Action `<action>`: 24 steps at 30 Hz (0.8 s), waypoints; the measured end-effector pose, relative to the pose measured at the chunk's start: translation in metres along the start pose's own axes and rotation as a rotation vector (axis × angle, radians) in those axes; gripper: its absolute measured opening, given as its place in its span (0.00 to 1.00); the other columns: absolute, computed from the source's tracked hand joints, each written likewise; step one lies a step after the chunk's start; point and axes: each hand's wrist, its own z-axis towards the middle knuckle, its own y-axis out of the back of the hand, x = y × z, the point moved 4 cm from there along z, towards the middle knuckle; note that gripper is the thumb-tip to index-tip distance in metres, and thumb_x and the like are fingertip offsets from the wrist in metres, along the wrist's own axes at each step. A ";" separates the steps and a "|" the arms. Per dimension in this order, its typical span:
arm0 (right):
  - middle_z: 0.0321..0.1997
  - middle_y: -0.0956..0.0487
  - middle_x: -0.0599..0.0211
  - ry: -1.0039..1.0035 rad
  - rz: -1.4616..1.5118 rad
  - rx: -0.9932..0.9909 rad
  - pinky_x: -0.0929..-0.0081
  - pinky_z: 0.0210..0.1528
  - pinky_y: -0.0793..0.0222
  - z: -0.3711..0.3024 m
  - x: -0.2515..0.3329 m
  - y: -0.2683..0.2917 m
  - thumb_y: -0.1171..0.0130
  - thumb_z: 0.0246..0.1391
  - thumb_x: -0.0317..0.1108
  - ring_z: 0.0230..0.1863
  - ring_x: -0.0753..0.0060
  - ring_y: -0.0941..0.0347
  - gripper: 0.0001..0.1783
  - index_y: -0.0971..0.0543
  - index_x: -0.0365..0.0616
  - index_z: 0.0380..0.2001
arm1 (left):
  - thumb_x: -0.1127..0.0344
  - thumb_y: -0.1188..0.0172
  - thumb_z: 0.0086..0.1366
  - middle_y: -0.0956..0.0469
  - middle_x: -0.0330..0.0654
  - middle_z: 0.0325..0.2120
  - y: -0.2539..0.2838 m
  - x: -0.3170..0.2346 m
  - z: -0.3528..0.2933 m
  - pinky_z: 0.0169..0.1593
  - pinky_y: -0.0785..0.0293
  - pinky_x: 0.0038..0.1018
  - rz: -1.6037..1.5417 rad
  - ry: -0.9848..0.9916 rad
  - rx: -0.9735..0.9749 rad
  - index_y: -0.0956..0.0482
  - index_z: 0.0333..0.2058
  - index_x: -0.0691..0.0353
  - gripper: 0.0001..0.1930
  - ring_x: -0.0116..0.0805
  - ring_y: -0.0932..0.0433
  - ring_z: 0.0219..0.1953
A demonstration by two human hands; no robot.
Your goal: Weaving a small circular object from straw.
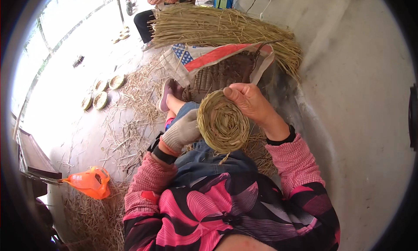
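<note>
A small round straw basket [224, 125], woven in a coil with a raised rim, is held up over my lap, its spiral base facing me. My left hand [185, 130], in a pale knit glove, grips its left edge; the fingertips are hidden behind the weave. The bare right hand [251, 101] pinches the upper right rim, thumb on the near side and fingers bent behind. A short loose straw end hangs from the bottom of the basket.
A big bundle of long straw [226, 26] lies ahead, beside a striped, starred cloth sack [204, 59]. Several finished baskets [100, 101] rest on the floor at left, near scattered straw. An orange plastic bag [89, 182] hangs lower left. Another person [167, 3] sits at the far end. A wall [361, 98] runs along the right.
</note>
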 end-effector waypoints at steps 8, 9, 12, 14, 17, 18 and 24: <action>0.17 0.30 0.72 -0.008 -0.271 -0.072 0.79 0.25 0.38 -0.018 -0.073 -0.040 0.41 0.61 0.49 0.23 0.87 0.39 0.22 0.22 0.39 0.25 | 0.69 0.48 0.67 0.24 0.42 0.36 0.049 -0.007 -0.047 0.34 0.30 0.25 -1.092 -0.168 -0.056 0.25 0.38 0.57 0.04 0.31 0.28 0.27; 0.16 0.32 0.67 0.014 -0.374 -0.084 0.78 0.24 0.38 -0.019 -0.075 -0.043 0.41 0.61 0.48 0.22 0.87 0.40 0.22 0.22 0.39 0.25 | 0.73 0.46 0.65 0.23 0.42 0.31 0.055 -0.005 -0.076 0.31 0.29 0.29 -0.228 -0.094 -0.299 0.25 0.37 0.57 0.04 0.34 0.26 0.26; 0.16 0.32 0.59 0.011 -0.312 -0.036 0.72 0.24 0.36 -0.031 -0.087 -0.059 0.43 0.63 0.49 0.18 0.76 0.35 0.22 0.23 0.40 0.26 | 0.74 0.48 0.67 0.23 0.39 0.22 0.041 -0.009 -0.077 0.35 0.26 0.36 0.433 0.587 -0.044 0.28 0.31 0.64 0.04 0.34 0.22 0.28; 0.19 0.28 0.56 0.041 -0.381 -0.024 0.66 0.25 0.34 -0.038 -0.084 -0.077 0.46 0.63 0.51 0.22 0.61 0.30 0.24 0.24 0.41 0.24 | 0.72 0.49 0.68 0.22 0.40 0.24 0.029 -0.004 -0.081 0.36 0.26 0.36 0.330 0.589 -0.162 0.28 0.31 0.64 0.05 0.35 0.22 0.30; 0.22 0.24 0.53 0.135 -0.476 -0.042 0.58 0.26 0.32 -0.035 -0.076 -0.086 0.51 0.65 0.52 0.27 0.45 0.25 0.25 0.25 0.43 0.24 | 0.65 0.53 0.71 0.21 0.42 0.32 0.034 0.011 -0.067 0.37 0.25 0.36 0.059 0.506 -0.479 0.29 0.30 0.62 0.10 0.38 0.20 0.35; 0.23 0.24 0.53 0.181 -0.500 -0.065 0.56 0.26 0.32 -0.036 -0.073 -0.086 0.53 0.66 0.51 0.28 0.44 0.25 0.24 0.26 0.44 0.24 | 0.63 0.54 0.72 0.20 0.43 0.34 0.033 0.015 -0.061 0.37 0.24 0.37 -0.035 0.472 -0.577 0.29 0.30 0.62 0.12 0.39 0.20 0.37; 0.21 0.26 0.53 0.247 -0.452 -0.094 0.62 0.25 0.33 -0.047 -0.071 -0.085 0.48 0.65 0.47 0.24 0.47 0.27 0.21 0.24 0.41 0.25 | 0.62 0.53 0.70 0.41 0.33 0.17 0.051 0.035 -0.074 0.24 0.47 0.22 -1.004 0.425 -0.673 0.36 0.24 0.54 0.13 0.26 0.43 0.20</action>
